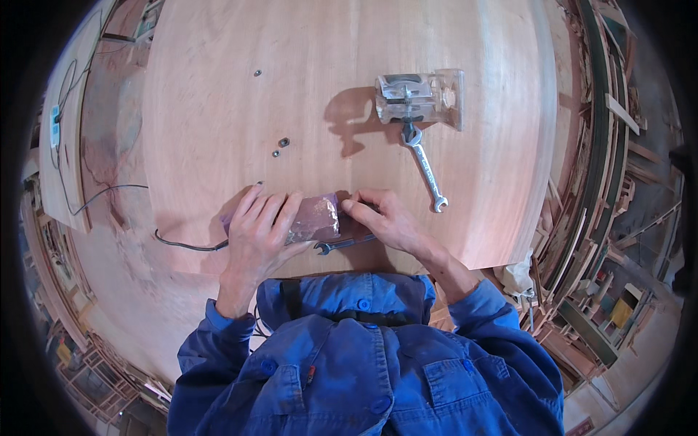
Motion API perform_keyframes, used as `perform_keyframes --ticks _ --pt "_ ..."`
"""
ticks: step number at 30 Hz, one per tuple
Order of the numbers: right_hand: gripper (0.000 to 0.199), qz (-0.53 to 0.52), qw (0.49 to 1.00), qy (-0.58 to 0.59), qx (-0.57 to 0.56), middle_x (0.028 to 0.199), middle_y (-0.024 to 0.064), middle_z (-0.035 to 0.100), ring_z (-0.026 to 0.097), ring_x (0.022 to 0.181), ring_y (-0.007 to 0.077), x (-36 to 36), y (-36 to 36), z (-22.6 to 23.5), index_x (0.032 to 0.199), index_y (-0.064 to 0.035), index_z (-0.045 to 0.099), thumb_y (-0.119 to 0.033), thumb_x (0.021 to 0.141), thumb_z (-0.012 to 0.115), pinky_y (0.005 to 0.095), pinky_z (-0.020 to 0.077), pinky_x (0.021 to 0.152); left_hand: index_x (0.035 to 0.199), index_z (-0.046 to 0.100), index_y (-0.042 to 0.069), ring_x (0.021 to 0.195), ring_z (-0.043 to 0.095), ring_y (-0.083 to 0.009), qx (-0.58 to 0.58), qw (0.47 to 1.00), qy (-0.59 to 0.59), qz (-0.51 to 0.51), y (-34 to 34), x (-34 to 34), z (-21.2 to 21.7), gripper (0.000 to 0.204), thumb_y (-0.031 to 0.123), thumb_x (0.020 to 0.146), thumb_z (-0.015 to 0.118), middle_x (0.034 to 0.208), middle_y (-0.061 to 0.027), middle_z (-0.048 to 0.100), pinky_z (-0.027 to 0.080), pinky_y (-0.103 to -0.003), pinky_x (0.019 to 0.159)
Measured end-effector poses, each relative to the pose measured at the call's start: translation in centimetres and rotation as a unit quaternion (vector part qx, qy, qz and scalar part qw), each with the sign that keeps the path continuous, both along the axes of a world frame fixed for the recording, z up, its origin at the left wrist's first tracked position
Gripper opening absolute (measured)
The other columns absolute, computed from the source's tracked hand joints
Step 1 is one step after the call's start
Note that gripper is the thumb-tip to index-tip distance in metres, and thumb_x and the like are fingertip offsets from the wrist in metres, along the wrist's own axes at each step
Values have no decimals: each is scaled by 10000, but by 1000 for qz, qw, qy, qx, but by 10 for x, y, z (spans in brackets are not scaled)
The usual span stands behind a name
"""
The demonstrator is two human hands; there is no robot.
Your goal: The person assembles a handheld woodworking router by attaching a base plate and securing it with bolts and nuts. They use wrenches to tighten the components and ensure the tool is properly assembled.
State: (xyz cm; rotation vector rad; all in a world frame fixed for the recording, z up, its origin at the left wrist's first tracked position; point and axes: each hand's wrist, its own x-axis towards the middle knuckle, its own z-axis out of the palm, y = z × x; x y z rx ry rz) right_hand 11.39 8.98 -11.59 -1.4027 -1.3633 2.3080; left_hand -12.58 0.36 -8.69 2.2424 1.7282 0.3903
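Note:
My left hand (259, 229) is wrapped over a corded power tool body (318, 220), which looks like the motor of a trim router. It lies on its side near the table's front edge, purplish with a worn metallic end. At that end my right hand (387, 220) has its thumb and fingertips pinched together; whatever they grip is hidden. Below the tool lies an open-end wrench (335, 246), partly under my right hand. A clear plastic router base (424, 99) sits farther right, with a second wrench (426, 170) touching its near side.
Two small metal nut-like parts (284, 142) lie ahead of my left hand, and another small part (257, 73) lies farther off. A black cord (190, 245) runs left from the tool. Stacked wood strips (596, 196) line the right side. A white cloth or bag (518, 278) hangs by the right corner.

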Motion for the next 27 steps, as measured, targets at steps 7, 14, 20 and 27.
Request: perform_keyframes --ticks 7,14,20,27 --pt "213 58 991 -8 120 756 26 598 536 692 80 1 2 3 947 -25 621 -235 965 651 274 456 614 1222 636 34 973 649 -285 1 1000 -16 12 0 -1 1 765 301 563 917 1030 -122 654 474 -507 1038" --pt "229 -29 969 56 238 680 57 591 541 643 101 -6 -2 -1 954 8 620 -203 923 703 311 472 580 1214 641 44 958 654 -273 25 999 -16 19 0 -3 -2 762 307 557 923 1000 -111 655 483 -497 1027" --pt "233 98 986 -29 133 749 69 614 547 700 102 -4 11 17 975 5 621 -211 939 699 296 477 622 1210 644 49 947 661 -272 17 1000 -14 18 0 -3 -1 748 317 567 919 1003 -112 662 490 -486 1023" --pt "276 -9 962 87 259 800 107 656 615 740 150 -2 1 1 997 17 622 -242 940 701 338 519 694 1209 655 39 963 666 -288 13 1000 -21 17 1 -4 -2 749 321 565 913 1034 -121 684 488 -496 1028"
